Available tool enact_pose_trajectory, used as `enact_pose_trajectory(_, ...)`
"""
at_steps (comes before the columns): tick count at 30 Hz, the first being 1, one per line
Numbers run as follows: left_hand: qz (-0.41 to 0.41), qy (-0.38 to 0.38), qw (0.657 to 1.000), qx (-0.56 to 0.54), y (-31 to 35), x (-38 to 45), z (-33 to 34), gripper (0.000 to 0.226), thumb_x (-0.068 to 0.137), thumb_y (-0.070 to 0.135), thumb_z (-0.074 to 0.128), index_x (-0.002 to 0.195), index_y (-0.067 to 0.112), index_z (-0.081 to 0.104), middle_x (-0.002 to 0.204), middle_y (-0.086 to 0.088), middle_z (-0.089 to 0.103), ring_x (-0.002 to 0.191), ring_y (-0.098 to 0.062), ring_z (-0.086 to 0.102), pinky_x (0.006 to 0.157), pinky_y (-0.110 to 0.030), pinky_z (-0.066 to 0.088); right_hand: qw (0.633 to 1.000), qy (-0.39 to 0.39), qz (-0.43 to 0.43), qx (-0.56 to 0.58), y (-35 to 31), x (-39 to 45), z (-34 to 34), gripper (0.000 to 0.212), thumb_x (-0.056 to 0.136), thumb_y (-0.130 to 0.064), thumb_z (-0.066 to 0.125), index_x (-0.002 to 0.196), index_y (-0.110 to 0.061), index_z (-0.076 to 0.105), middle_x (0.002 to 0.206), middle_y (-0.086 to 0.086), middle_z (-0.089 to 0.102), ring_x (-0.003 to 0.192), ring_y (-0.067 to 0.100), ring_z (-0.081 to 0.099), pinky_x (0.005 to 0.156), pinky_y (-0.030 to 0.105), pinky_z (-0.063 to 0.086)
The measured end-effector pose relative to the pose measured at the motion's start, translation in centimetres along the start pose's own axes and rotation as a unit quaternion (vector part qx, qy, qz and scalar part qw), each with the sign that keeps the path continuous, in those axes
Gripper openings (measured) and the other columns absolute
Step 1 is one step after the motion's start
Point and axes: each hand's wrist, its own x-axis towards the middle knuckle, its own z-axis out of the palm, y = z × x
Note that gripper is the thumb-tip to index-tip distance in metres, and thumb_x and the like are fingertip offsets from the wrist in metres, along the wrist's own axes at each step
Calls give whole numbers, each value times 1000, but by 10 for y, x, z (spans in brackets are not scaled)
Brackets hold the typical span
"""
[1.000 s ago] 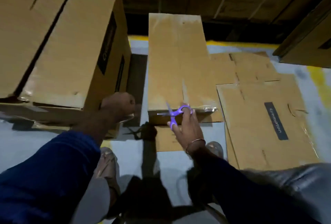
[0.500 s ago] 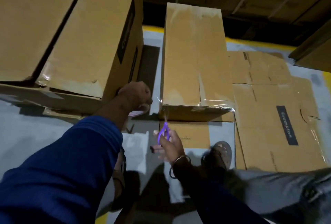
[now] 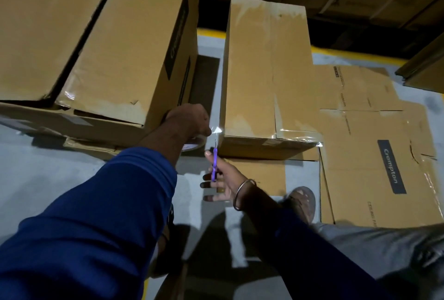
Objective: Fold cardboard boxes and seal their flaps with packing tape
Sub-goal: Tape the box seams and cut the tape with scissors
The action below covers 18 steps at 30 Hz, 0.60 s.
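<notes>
- Grey warehouse floor [image 3: 48,179], flattened cartons [image 3: 374,155] lying at right, big stacked boxes [image 3: 108,47] at left.
- Narrow taped box [image 3: 266,71] standing at centre.
- Left hand [image 3: 189,120] curled round tape roll [image 3: 194,144], clear strip stretched to the box's near left corner.
- Right hand [image 3: 221,179] gripping purple scissors [image 3: 214,162], tips just below the strip.

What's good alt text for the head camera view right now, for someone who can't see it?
A person's right hand holds purple scissors up to clear tape stretched from a tape roll gripped in the left hand, beside a sealed cardboard box on the floor.
</notes>
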Motion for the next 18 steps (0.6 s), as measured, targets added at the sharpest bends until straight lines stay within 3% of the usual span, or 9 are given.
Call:
enact_pose_trajectory(5, -9, 7, 999, 37, 2, 5, 2, 26, 90, 39, 74, 102, 16, 74, 98, -7, 72, 95, -25, 67, 92, -49, 57, 1000, 15, -10, -12, -11, 9, -5, 61, 77, -68, 76, 104, -15, 65, 110, 11, 62, 101, 27, 67, 86, 53, 61)
enact_pose_trajectory(10, -31, 14, 997, 73, 7, 10, 3, 32, 88, 44, 75, 104, 17, 71, 96, -6, 69, 91, -24, 66, 89, -46, 57, 998, 40, -33, -36, -8, 19, -11, 53, 76, -70, 77, 92, -20, 66, 76, -3, 64, 75, 14, 64, 94, 48, 58)
enact_pose_trajectory(13, -36, 8, 996, 85, 7, 12, 3, 34, 87, 46, 76, 103, 17, 71, 95, -6, 69, 89, -24, 66, 89, -46, 57, 996, 50, -60, -46, -6, 21, -9, 46, 82, -65, 75, 87, -21, 66, 77, -3, 64, 68, 13, 62, 88, 39, 53)
enact_pose_trajectory(18, -38, 5, 995, 91, 7, 12, 4, 33, 89, 45, 75, 104, 17, 71, 97, -7, 69, 91, -24, 66, 90, -47, 57, 996, 47, -66, -36, -8, 21, -8, 54, 84, -64, 74, 101, -13, 70, 96, 5, 69, 89, 23, 68, 97, 49, 55)
